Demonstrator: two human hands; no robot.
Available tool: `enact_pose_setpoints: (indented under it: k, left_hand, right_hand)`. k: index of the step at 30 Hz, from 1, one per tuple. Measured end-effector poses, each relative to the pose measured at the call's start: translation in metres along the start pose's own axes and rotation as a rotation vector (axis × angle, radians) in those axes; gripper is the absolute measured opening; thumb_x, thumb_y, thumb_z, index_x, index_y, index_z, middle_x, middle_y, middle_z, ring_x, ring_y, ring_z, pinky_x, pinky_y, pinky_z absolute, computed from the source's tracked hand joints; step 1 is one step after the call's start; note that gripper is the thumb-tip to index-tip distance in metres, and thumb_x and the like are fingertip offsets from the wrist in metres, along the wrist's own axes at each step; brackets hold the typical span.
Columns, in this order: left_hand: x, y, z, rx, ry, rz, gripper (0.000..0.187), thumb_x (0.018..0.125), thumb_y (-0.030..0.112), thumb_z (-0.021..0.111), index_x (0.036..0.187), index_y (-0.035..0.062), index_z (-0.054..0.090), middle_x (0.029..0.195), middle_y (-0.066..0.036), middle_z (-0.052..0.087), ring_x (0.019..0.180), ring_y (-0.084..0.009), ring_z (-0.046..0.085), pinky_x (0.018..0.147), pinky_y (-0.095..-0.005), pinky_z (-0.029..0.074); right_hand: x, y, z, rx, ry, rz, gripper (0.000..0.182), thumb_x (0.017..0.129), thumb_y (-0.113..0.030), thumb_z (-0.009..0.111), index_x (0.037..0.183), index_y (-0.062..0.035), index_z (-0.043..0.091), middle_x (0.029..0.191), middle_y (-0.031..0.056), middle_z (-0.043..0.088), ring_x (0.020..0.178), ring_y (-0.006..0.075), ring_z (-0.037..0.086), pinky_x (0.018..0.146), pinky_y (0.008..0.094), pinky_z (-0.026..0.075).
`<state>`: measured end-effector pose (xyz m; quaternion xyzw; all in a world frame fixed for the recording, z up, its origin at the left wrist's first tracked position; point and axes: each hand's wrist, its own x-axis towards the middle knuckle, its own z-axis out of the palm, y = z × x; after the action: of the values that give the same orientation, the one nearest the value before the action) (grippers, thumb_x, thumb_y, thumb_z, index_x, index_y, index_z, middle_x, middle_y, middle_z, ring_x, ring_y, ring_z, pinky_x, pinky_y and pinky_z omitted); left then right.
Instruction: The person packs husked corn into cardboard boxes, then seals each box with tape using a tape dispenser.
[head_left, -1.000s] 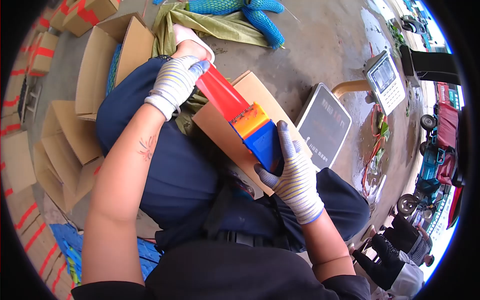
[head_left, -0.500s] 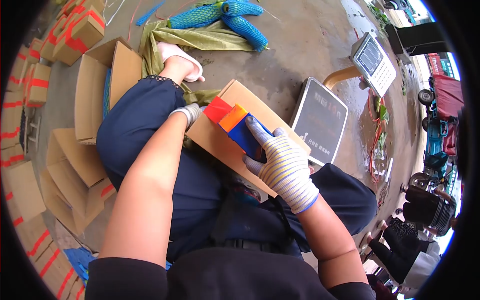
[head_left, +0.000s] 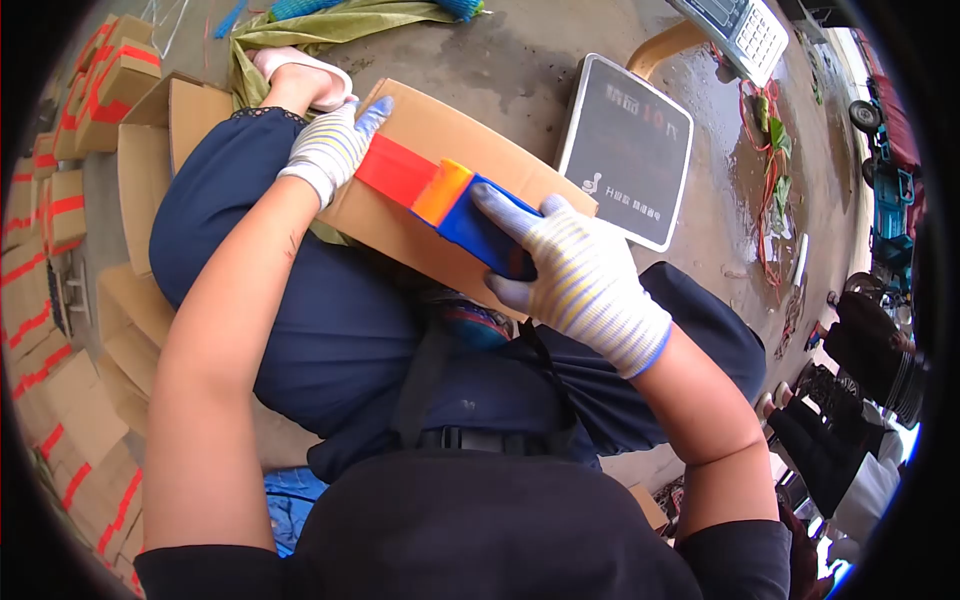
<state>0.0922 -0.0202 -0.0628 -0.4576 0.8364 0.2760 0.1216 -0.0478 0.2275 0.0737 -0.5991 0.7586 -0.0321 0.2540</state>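
A closed cardboard box (head_left: 440, 125) lies tilted across my lap. My right hand (head_left: 590, 270), in a striped glove, grips a blue and orange tape dispenser (head_left: 480, 230) against the box's upper face. A strip of red tape (head_left: 395, 170) runs from the dispenser's orange edge to the box's left end. There my left hand (head_left: 330, 150), gloved too, holds the box end, its thumb up on the corner beside the tape. Its other fingers are partly hidden.
A bench scale platform (head_left: 630, 150) with a raised display (head_left: 740, 35) stands just beyond the box. Red-taped boxes (head_left: 120, 90) are stacked at left, near open cartons (head_left: 140, 310). Green cloth (head_left: 350, 28) lies ahead on wet ground. People and vehicles are at far right.
The red strip between dispenser and box end has grown longer. My left hand has come up into fuller view at the box end. The view has shifted, and the box appears higher.
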Motion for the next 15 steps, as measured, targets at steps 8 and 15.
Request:
enact_pose_setpoints:
  k: [8, 15]
  left_hand:
    - [0.006, -0.009, 0.018, 0.134, 0.29, 0.176, 0.066, 0.097, 0.054, 0.043, 0.141, 0.0054, 0.045, 0.137, -0.022, 0.053, 0.123, -0.0376, 0.053, 0.104, -0.0434, 0.041]
    - [-0.042, 0.147, 0.085, 0.335, 0.285, 0.9, 0.046, 0.095, 0.03, 0.051, 0.137, 0.0124, 0.051, 0.132, -0.012, 0.058, 0.127, -0.0282, 0.049, 0.117, -0.0482, 0.023]
  right_hand:
    - [-0.099, 0.102, 0.038, 0.035, -0.016, 0.06, 0.08, 0.07, -0.03, 0.079, 0.143, -0.0309, 0.046, 0.087, 0.0183, 0.054, 0.071, 0.0356, 0.06, 0.062, 0.0417, 0.052]
    - [-0.098, 0.106, 0.043, 0.118, 0.047, -0.022, 0.078, 0.072, -0.029, 0.077, 0.143, -0.0274, 0.046, 0.09, 0.0153, 0.054, 0.077, 0.0339, 0.058, 0.067, 0.0439, 0.05]
